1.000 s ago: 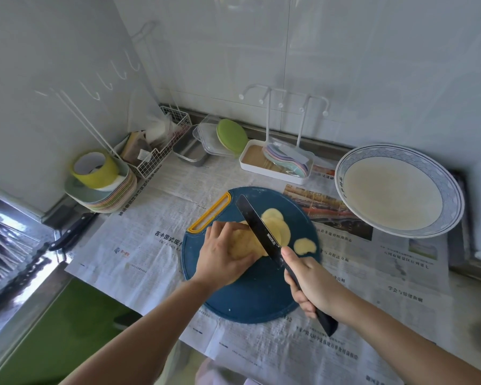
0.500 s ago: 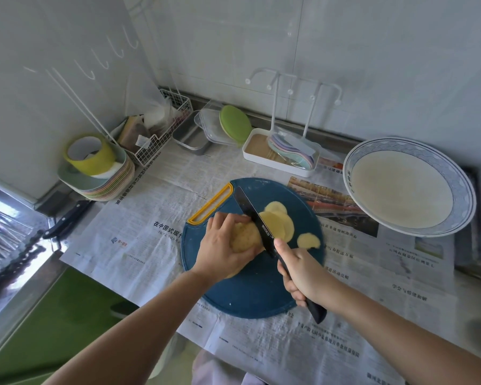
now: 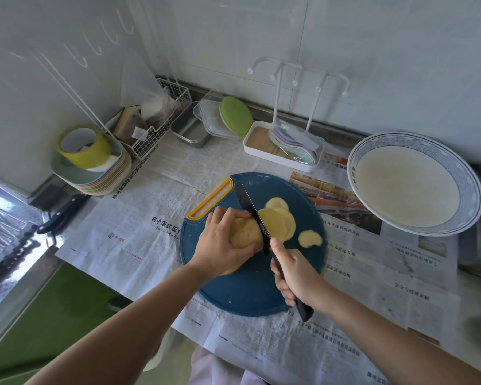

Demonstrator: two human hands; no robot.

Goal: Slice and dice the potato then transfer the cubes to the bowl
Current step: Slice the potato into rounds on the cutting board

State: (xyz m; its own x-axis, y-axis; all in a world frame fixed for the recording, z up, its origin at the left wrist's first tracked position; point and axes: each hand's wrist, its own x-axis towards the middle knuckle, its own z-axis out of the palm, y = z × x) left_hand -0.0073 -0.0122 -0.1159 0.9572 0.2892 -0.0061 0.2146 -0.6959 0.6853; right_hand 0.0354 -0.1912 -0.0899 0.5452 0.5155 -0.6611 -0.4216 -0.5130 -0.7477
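- Gripping the potato [image 3: 245,232] on the cutting board [image 3: 247,290], the left hand [image 3: 220,240] is seen with its fingers curled over the pale, pitted, rounded top.
- A knife [image 3: 250,215] with a flat, matte black blade is set between the potato and the cut pieces, against the potato's cut face.
- The knife's black handle is enclosed by the right hand [image 3: 295,273], with the fingers wrapped round it and one finger laid forward toward the blade.
- Four thin, round, pale-yellow slices [image 3: 272,226] are counted right of the blade: three overlap in a loose stack, and one with a notched edge lies apart.
- The single board is round, dark blue and dull-surfaced, with a yellow-rimmed slot handle [image 3: 208,202] at its far left edge. It is laid on sheets of newspaper [image 3: 150,204].
- One wide, shallow bowl [image 3: 472,195], glazed cream inside with a blue-patterned rim, is placed at the far right, well apart from the potato.
- A second knife [image 3: 61,215], black-handled, is seen at the left counter edge.
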